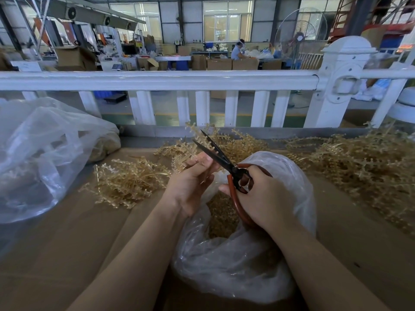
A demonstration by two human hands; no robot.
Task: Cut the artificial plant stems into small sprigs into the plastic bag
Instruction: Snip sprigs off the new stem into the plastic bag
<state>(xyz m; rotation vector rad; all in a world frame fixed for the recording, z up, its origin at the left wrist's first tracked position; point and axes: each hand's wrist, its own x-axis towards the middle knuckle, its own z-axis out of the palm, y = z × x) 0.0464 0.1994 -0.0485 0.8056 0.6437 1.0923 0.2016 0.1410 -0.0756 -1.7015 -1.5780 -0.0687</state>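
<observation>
Left hand point(190, 182) pinching stem point(190, 140); right hand point(258, 198) gripping scissors point(215, 153), blades parted. Next: closing blades, sprig dropping into plastic bag point(235, 265).

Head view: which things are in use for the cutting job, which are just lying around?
In use: scissors in right hand; stem in left hand; open bag below; stem piles.
Lying about: big bag, white fence, fan.
</observation>
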